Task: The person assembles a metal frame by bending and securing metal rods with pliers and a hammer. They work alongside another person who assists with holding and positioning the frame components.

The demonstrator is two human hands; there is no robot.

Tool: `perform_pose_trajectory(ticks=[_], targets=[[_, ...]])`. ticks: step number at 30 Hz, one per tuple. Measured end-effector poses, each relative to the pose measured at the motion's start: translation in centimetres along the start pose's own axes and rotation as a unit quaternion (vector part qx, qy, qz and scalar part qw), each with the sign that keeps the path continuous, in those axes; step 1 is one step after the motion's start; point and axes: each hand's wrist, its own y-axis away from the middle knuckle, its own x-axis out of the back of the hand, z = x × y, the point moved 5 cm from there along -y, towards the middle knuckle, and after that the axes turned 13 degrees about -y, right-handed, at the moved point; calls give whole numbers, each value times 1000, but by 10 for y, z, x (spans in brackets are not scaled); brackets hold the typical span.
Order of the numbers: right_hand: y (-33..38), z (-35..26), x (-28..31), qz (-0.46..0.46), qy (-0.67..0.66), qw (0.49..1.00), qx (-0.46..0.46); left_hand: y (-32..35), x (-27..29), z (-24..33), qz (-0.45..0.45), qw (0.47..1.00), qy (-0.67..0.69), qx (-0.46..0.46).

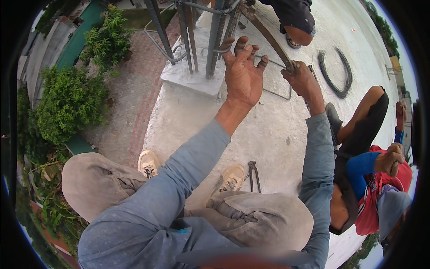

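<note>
Rebar rods (214,36) stand upright in the concrete block (188,78) at the slab's edge, just ahead of my knees. My left hand (242,71) is spread open, fingertips touching a thin wire tie (222,50) on the rods. My right hand (301,78) is closed around a slanted rusty bar (268,36). Pincers (254,175) lie beside my right shoe (230,179). 1 person crouches at my right.

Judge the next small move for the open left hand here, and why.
Probably close the left hand on the upright steel bars: its fingers are spread just at them, gripping nothing, while the right hand already clamps the slanted rusty bar.
</note>
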Motion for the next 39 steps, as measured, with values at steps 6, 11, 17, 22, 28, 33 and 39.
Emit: perform_pose_trajectory(ticks=[6,11,17,22,28,33,39], targets=[[15,-13,2,6,-17,997,70,-7,3,0,-20,1000,-3,8],[46,21,18,-99,-126,987,16,-22,6,-1,-20,994,-103,-6],[80,74,-2,-86,-220,970,-53,-37,13,-5,-20,982,-178,-61],[91,62,5,74,-58,994,61,-29,16,-1,-5,977,-200,-68],[95,52,9,88,-26,995,48,-13,7,4,10,983,-169,-77],[82,54,9,87,-48,992,81,6,21,5,27,971,-216,-97],[84,61,2,78,-54,995,25,24,106,50,238,777,-548,-196]])
